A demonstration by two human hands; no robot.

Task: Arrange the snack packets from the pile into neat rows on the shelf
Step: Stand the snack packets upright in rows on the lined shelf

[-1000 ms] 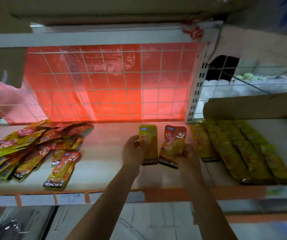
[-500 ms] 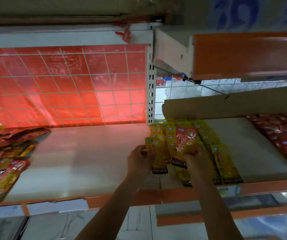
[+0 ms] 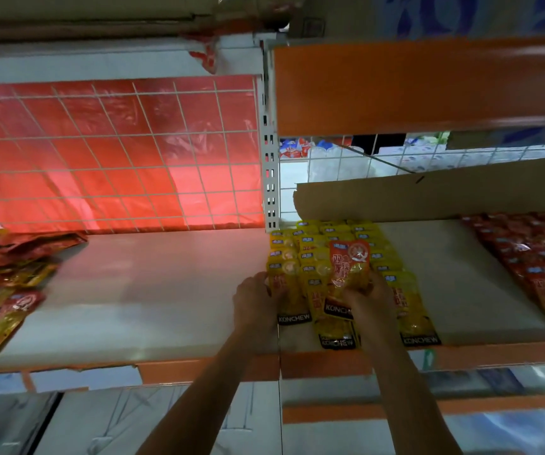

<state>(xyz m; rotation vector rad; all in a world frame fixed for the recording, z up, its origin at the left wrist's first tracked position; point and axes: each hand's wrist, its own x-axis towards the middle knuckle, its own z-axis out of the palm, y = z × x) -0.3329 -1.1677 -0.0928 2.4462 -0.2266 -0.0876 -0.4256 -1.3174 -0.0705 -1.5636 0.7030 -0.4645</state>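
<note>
Yellow packet (image 3: 285, 292): front of the row nearest the upright post (image 3: 270, 178), just right of it, low on the shelf (image 3: 153, 290).
Left hand (image 3: 254, 305): fingers curled round the yellow packet's left edge.
Orange packet (image 3: 347, 262): right of the post, over the yellow rows (image 3: 317, 244).
Right hand (image 3: 369, 298): bent fingers grip the orange packet's lower end.
Pile (image 3: 5, 277): loose, far left of the post.
Red rows (image 3: 534, 261): far right of the post.
</note>
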